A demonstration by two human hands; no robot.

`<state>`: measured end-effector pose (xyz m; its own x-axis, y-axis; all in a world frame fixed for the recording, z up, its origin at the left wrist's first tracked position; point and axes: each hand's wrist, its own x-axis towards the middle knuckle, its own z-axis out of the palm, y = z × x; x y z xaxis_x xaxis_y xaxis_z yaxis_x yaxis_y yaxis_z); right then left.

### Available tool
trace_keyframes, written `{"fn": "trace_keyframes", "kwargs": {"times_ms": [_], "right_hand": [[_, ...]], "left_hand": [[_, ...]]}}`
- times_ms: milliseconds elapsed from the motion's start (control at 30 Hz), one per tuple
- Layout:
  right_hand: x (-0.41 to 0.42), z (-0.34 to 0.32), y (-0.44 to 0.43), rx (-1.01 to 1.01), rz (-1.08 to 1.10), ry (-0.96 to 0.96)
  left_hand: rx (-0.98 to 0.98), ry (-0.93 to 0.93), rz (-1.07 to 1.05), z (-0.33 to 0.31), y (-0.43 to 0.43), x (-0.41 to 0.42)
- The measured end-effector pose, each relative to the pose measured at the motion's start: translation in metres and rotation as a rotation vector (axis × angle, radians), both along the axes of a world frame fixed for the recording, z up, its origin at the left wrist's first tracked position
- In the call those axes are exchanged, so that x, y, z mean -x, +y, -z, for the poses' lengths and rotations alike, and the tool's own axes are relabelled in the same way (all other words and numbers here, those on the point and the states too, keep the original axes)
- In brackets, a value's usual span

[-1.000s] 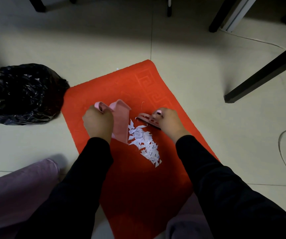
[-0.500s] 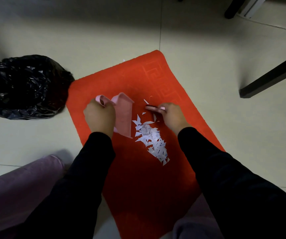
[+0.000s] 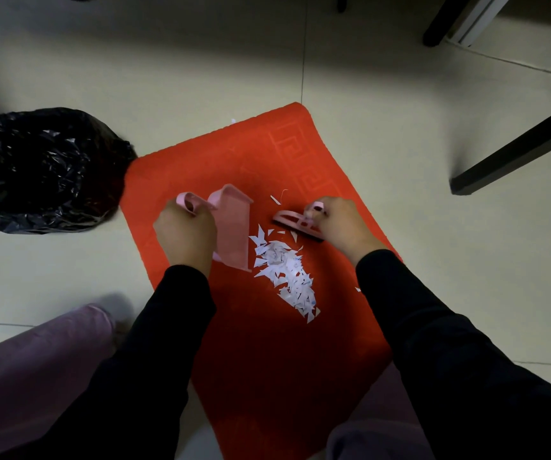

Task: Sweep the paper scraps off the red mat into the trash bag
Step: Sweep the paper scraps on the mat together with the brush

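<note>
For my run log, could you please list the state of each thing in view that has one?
Paper scraps, piled on the red mat, few strays.
Left hand, grips the dustpan by its handle.
Dustpan, tipped up beside the pile, no scraps visible inside.
Right hand, grips the brush.
Brush, at the pile's far end.
Trash bag, on the floor left of the mat.

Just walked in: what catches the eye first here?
A bright red mat on the pale floor, white paper scraps heaped at its middle. The left hand holds a pink dustpan beside the heap, the right hand a pink brush; a black trash bag sits left of the mat.
</note>
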<state>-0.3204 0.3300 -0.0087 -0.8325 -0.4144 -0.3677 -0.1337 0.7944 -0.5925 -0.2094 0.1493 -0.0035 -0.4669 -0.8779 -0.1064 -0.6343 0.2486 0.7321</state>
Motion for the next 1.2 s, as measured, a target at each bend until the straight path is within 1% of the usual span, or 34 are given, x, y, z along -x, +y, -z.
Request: {"fn": "trace_keyframes", "kwargs": {"times_ms": [200, 367, 533, 733, 867, 1000, 1100, 1200], "right_hand": [[0.004, 0.002, -0.003, 0.034, 0.098, -0.003], [0.017, 0.000, -0.004, 0.102, 0.169, 0.074], [0.038, 0.012, -0.013, 0.046, 0.103, 0.141], [0.048, 0.025, -0.026, -0.006, 0.029, 0.154], [0.051, 0.031, -0.035, -0.009, 0.016, 0.102], [0.052, 0.029, -0.037, -0.049, -0.056, -0.037], [0.055, 0.019, -0.029, -0.100, -0.135, -0.037], [0.060, 0.009, -0.020, -0.091, -0.099, -0.039]], "left_hand": [[-0.020, 0.028, -0.004, 0.004, -0.002, 0.016], [-0.019, 0.059, 0.061, -0.001, 0.003, 0.037], [-0.028, 0.065, 0.090, 0.000, 0.005, 0.062], [-0.030, 0.047, 0.123, 0.011, 0.004, 0.077], [-0.028, 0.013, 0.128, 0.015, 0.004, 0.086], [-0.015, -0.006, 0.135, 0.018, 0.004, 0.093], [0.002, -0.011, 0.171, 0.018, 0.003, 0.097], [0.040, 0.014, 0.209, 0.018, 0.003, 0.106]]}}
